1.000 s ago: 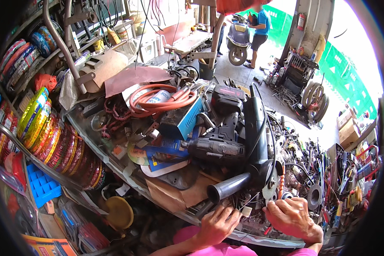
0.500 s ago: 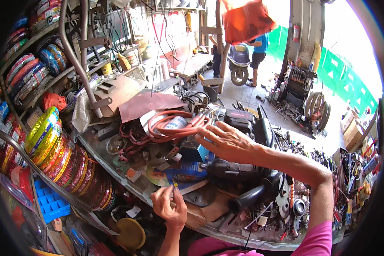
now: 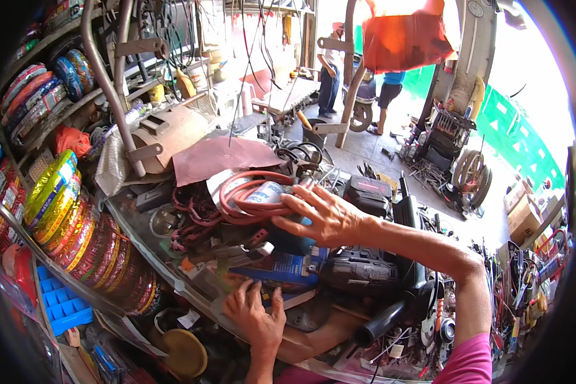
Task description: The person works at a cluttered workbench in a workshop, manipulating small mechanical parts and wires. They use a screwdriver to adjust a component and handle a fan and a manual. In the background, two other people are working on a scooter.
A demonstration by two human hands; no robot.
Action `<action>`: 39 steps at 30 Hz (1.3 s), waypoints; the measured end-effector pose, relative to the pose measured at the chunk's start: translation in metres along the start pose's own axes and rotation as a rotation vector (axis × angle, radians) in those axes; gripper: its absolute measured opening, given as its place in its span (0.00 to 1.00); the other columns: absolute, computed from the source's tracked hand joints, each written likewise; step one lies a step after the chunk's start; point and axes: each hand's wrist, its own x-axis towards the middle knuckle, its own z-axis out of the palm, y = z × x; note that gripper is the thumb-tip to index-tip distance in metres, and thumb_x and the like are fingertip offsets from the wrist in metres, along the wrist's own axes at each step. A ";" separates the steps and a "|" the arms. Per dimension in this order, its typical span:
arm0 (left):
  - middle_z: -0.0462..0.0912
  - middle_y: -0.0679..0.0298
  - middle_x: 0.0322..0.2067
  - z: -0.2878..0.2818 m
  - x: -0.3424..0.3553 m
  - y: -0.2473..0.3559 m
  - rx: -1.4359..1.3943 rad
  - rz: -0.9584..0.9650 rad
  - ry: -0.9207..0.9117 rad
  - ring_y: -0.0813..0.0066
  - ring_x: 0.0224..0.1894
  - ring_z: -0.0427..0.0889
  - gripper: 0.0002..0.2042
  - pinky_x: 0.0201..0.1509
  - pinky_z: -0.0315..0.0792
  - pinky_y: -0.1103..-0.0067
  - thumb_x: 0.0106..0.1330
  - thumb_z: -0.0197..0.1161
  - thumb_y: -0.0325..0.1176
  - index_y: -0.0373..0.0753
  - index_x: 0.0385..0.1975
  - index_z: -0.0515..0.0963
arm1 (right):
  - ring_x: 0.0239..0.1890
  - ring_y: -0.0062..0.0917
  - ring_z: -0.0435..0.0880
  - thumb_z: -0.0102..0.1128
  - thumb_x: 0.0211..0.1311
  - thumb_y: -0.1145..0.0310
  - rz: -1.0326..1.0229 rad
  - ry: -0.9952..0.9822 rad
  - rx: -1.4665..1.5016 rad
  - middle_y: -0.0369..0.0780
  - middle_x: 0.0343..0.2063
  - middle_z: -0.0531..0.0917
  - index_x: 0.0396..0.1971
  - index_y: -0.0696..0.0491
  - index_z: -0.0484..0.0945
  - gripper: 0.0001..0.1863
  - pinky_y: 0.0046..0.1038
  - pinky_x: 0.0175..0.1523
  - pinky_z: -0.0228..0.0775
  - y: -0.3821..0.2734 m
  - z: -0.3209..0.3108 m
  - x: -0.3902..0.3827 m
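A coil of reddish-brown hose (image 3: pixel 249 200) lies on the cluttered bench. Stretched over its right side is my right hand (image 3: pixel 323 216), fingers spread and touching or just above the loops; the hand does not wrap round them. My left hand (image 3: pixel 259 317) is low at the bench's near side, its fingers apart, close to a flat blue package (image 3: pixel 293 267). I see nothing held in it. A black power tool (image 3: pixel 358 274) lies to the right of the package, below my right forearm.
Wrapped tyres (image 3: pixel 89 246) are stacked at the left by a blue compartment tray (image 3: pixel 61 304). A pink sheet (image 3: pixel 221 157) lies behind the hose. A black tube (image 3: pixel 381 323) juts toward me. An orange bag (image 3: pixel 403 41) hangs ahead; two people stand beyond.
The fingers of my left hand, earlier drawn together in a pinch, have spread. My right hand has shifted slightly left and down against the hose. The whole view has turned a little.
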 end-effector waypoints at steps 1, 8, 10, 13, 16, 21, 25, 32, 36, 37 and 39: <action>0.77 0.58 0.49 0.002 -0.001 0.000 0.013 0.006 -0.011 0.52 0.51 0.72 0.19 0.59 0.61 0.57 0.59 0.68 0.42 0.33 0.43 0.79 | 0.57 0.43 0.74 0.61 0.50 0.64 0.004 -0.063 0.099 0.50 0.56 0.71 0.66 0.45 0.67 0.37 0.44 0.52 0.74 0.005 -0.008 0.007; 0.74 0.55 0.50 0.004 -0.002 0.000 0.030 0.057 -0.023 0.51 0.54 0.71 0.24 0.60 0.59 0.55 0.55 0.71 0.45 0.33 0.44 0.77 | 0.46 0.35 0.75 0.77 0.27 0.65 0.015 -0.161 0.201 0.42 0.45 0.72 0.61 0.44 0.71 0.48 0.35 0.38 0.73 0.016 -0.014 0.042; 0.75 0.55 0.50 0.005 -0.002 0.002 -0.006 0.063 -0.021 0.51 0.55 0.71 0.24 0.61 0.59 0.55 0.55 0.72 0.45 0.34 0.44 0.77 | 0.46 0.35 0.75 0.79 0.26 0.65 0.028 -0.224 0.293 0.42 0.45 0.72 0.62 0.44 0.70 0.51 0.34 0.38 0.74 0.023 -0.018 0.043; 0.75 0.56 0.49 0.003 -0.003 0.001 -0.033 0.068 -0.022 0.52 0.55 0.71 0.24 0.61 0.59 0.56 0.54 0.73 0.46 0.34 0.43 0.76 | 0.45 0.35 0.74 0.77 0.28 0.68 0.038 -0.246 0.336 0.41 0.44 0.72 0.63 0.45 0.70 0.50 0.33 0.36 0.74 0.026 -0.016 0.049; 0.76 0.55 0.50 -0.003 -0.001 -0.004 -0.117 0.056 -0.027 0.52 0.55 0.72 0.25 0.62 0.58 0.57 0.56 0.72 0.46 0.34 0.46 0.77 | 0.45 0.38 0.78 0.79 0.29 0.66 0.059 -0.217 0.367 0.44 0.44 0.75 0.61 0.43 0.71 0.48 0.38 0.38 0.74 0.022 -0.012 0.045; 0.79 0.54 0.47 -0.039 0.016 -0.042 -0.352 0.110 -0.254 0.53 0.51 0.77 0.19 0.58 0.69 0.64 0.55 0.71 0.29 0.35 0.47 0.77 | 0.47 0.36 0.78 0.80 0.30 0.62 0.101 -0.230 0.369 0.42 0.44 0.74 0.62 0.40 0.70 0.49 0.38 0.39 0.74 0.022 -0.012 0.038; 0.79 0.57 0.47 -0.060 0.031 -0.053 -0.166 0.379 -0.370 0.56 0.52 0.77 0.20 0.57 0.71 0.64 0.52 0.69 0.26 0.35 0.46 0.77 | 0.47 0.33 0.79 0.81 0.30 0.61 0.100 -0.274 0.353 0.40 0.41 0.75 0.63 0.38 0.69 0.50 0.38 0.38 0.73 0.028 -0.012 0.040; 0.80 0.58 0.46 -0.065 0.037 -0.057 0.015 0.666 -0.339 0.58 0.52 0.78 0.20 0.54 0.74 0.64 0.48 0.69 0.24 0.34 0.44 0.78 | 0.52 0.38 0.79 0.81 0.30 0.65 0.169 -0.402 0.456 0.42 0.49 0.77 0.64 0.40 0.69 0.51 0.40 0.51 0.76 0.031 -0.026 0.045; 0.81 0.59 0.43 -0.062 0.041 -0.059 0.075 0.792 -0.262 0.61 0.48 0.80 0.16 0.50 0.75 0.65 0.48 0.68 0.26 0.35 0.40 0.79 | 0.53 0.41 0.78 0.78 0.30 0.68 0.187 -0.426 0.514 0.44 0.51 0.75 0.64 0.42 0.69 0.51 0.42 0.54 0.74 0.028 -0.027 0.046; 0.81 0.60 0.42 -0.059 0.043 -0.058 0.056 0.815 -0.289 0.62 0.48 0.80 0.15 0.50 0.75 0.65 0.49 0.68 0.26 0.35 0.38 0.79 | 0.53 0.41 0.78 0.78 0.30 0.69 0.197 -0.430 0.521 0.44 0.51 0.75 0.64 0.43 0.69 0.50 0.42 0.54 0.74 0.029 -0.028 0.044; 0.82 0.61 0.40 -0.059 0.046 -0.060 0.028 0.853 -0.349 0.63 0.46 0.81 0.13 0.49 0.75 0.66 0.49 0.68 0.25 0.35 0.36 0.80 | 0.51 0.38 0.80 0.81 0.27 0.66 0.166 -0.328 0.476 0.43 0.48 0.79 0.61 0.42 0.71 0.50 0.40 0.50 0.77 0.029 -0.023 0.039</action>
